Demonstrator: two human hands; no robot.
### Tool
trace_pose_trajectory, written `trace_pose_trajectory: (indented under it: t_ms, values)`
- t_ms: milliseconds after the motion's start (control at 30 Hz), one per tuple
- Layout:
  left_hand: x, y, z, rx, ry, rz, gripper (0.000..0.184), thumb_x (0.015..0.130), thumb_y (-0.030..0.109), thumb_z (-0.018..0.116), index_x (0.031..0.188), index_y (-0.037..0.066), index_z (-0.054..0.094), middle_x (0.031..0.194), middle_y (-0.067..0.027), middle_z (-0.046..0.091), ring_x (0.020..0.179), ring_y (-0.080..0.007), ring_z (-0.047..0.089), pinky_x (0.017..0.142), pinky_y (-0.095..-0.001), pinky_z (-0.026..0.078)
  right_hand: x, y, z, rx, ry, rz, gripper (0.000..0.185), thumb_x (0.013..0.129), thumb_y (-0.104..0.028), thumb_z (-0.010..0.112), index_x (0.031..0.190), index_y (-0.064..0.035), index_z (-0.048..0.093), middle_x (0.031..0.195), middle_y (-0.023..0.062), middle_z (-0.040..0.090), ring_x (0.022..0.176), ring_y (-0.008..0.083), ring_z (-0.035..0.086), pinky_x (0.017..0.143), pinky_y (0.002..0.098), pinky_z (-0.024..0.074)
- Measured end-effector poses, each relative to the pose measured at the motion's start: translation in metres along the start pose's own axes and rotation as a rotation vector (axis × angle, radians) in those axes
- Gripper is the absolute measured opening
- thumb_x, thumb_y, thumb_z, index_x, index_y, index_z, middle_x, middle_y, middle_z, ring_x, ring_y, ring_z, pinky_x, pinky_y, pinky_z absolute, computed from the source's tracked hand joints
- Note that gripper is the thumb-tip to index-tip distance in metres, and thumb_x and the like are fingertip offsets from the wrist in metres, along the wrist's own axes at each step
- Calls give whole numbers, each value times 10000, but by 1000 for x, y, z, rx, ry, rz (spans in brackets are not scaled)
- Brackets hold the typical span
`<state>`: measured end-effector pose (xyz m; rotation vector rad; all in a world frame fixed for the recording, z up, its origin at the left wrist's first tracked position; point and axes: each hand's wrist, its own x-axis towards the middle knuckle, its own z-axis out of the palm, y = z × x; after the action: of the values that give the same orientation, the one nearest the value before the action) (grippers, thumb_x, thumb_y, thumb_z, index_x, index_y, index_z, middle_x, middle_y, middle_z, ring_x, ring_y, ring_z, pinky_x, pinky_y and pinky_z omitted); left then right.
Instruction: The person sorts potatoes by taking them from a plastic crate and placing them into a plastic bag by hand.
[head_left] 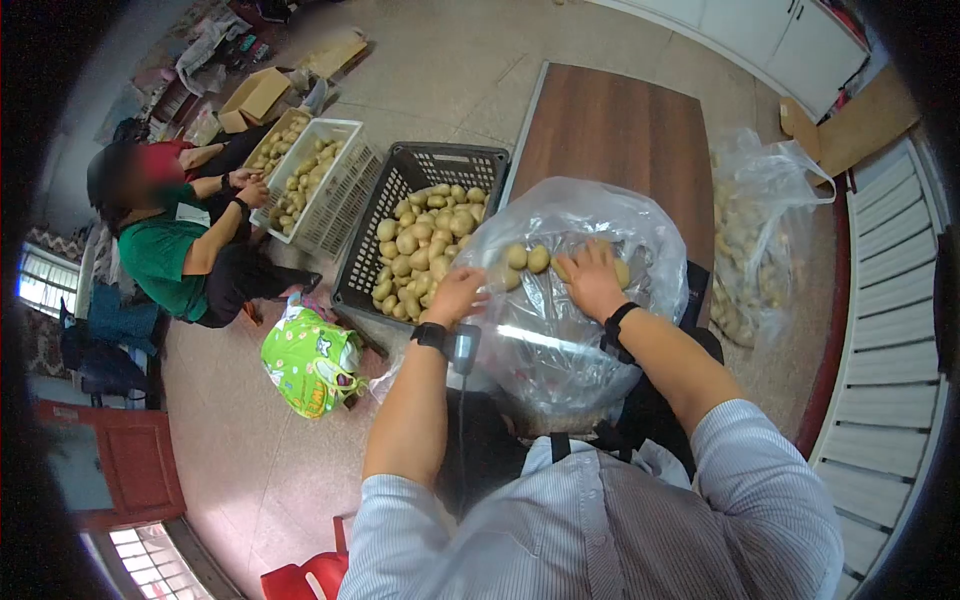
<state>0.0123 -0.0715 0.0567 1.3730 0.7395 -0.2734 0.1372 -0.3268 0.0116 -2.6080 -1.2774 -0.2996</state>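
A large clear plastic bag (560, 370) stands in front of me with its mouth wide. Several potatoes (538, 259) lie inside it, towards its far side. My left hand (458, 297) is at the bag's left rim, fingers bent and pinching the plastic. Palm down inside the bag, my right hand (594, 280) rests among the potatoes with its fingers spread, touching them; what lies under the palm is hidden. Just beyond my left hand is a black plastic crate (345, 275) holding many potatoes. Both my wrists wear dark bands.
A brown wooden table (620, 120) stands ahead. To the right sits a filled plastic bag (755, 230). At left, a person in green (165, 245) handles potatoes by a white crate (340, 190). A bright green bag (310, 360) is near the black crate.
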Motion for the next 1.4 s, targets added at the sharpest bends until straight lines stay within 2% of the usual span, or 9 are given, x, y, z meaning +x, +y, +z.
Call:
trace_pose_trajectory:
  t_ms: [233,467,600,733,833,967,1133,1267,1400]
  values:
    - [-14,-1,4,-2,19,44,401,906,303,577,1204,51,487,1105,-87,582,879,-246,631,706,-382,541,-7,-14,-11,90,-59,-1,426,691,-174,628,1104,-82,572,1047,222,569,1162,415,444,1032,554,259]
    - [-38,9,7,53,70,74,376,899,281,561,1173,27,520,1068,-98,615,813,-233,658,659,-347,558,-7,-15,-20,100,-22,-46,434,714,-202,615,1128,-82,566,1006,216,576,1061,407,478,1025,523,281]
    - [-40,-2,5,-56,92,163,306,851,291,554,998,24,593,928,-76,593,606,-202,638,488,-314,506,1,-29,-36,172,-82,-71,436,757,-184,589,1177,-79,542,989,222,591,1013,397,516,986,486,345]
    - [-51,8,4,-103,41,107,419,915,347,535,1165,13,497,1084,-137,594,738,-240,660,581,-352,559,17,-54,-38,807,-44,72,379,851,-164,556,1203,-32,506,923,177,600,825,255,601,739,364,492]
    - [-54,17,7,-158,-25,71,445,920,378,522,1171,13,488,1100,-156,583,692,-248,660,531,-343,549,30,-86,-66,1449,-435,516,359,930,-254,502,1201,-18,508,781,46,574,583,110,545,497,248,444]
    - [-53,17,6,-207,-169,51,440,930,417,497,1149,35,512,963,-120,621,667,-221,659,502,-315,532,36,-112,-67,1516,-451,436,300,949,-286,485,1000,1,556,699,22,549,540,116,506,486,254,416]
    - [-58,16,5,-225,-249,135,348,945,358,507,1013,26,587,779,-63,642,605,-146,629,484,-270,517,34,-105,-47,1269,-382,248,324,968,-309,458,1041,-9,556,693,13,544,557,91,507,493,235,431]
    - [-40,9,-1,-335,-265,77,314,940,302,537,1083,21,535,907,-89,630,674,-159,635,559,-277,549,26,-89,-38,1358,-368,339,310,965,-295,474,1057,-10,554,746,25,570,599,97,523,526,236,437]
    - [-35,5,-16,-458,-254,139,324,949,294,515,1097,6,514,924,-123,617,695,-186,634,595,-300,575,12,-65,-30,995,-195,190,292,925,-235,549,1108,-8,546,846,70,586,790,176,569,695,307,456]
